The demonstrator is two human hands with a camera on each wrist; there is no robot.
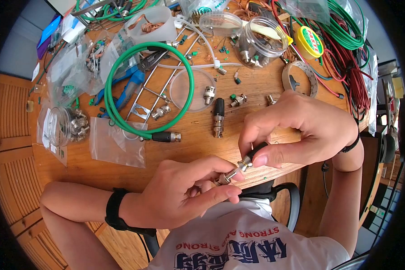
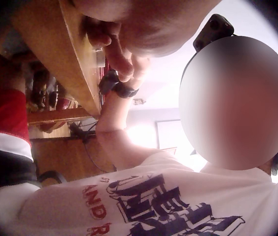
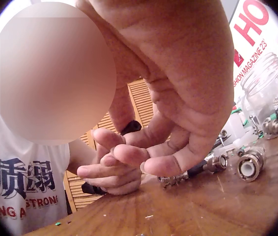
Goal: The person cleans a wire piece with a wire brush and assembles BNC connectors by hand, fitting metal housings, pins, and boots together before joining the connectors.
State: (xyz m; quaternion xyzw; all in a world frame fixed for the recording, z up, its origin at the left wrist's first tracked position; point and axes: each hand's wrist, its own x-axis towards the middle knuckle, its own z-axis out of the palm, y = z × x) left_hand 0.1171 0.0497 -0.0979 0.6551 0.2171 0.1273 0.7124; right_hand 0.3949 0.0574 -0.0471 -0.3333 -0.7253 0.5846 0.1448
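Note:
In the head view my left hand [image 1: 166, 193] pinches a silver BNC connector [image 1: 223, 179] between thumb and fingers, close over the table's front edge. My right hand [image 1: 306, 128] pinches a second BNC connector with a black boot [image 1: 258, 148], tilted down to the left. The metal ends of the two meet nose to nose between the hands. In the right wrist view the black boot [image 3: 131, 128] shows past the right fingertips, and the left hand [image 3: 117, 179] is behind. The left wrist view hides the connectors behind the hand.
Nearby on the wooden table [image 1: 189, 150] lie a black-booted connector [image 1: 218, 119], loose BNC connectors [image 1: 161, 112] and a coiled green cable [image 1: 191, 90]. Further back are blue-handled pliers [image 1: 132, 87], a clear jar [image 1: 263, 45], a yellow tin [image 1: 308, 42] and a tape ring [image 1: 285, 81].

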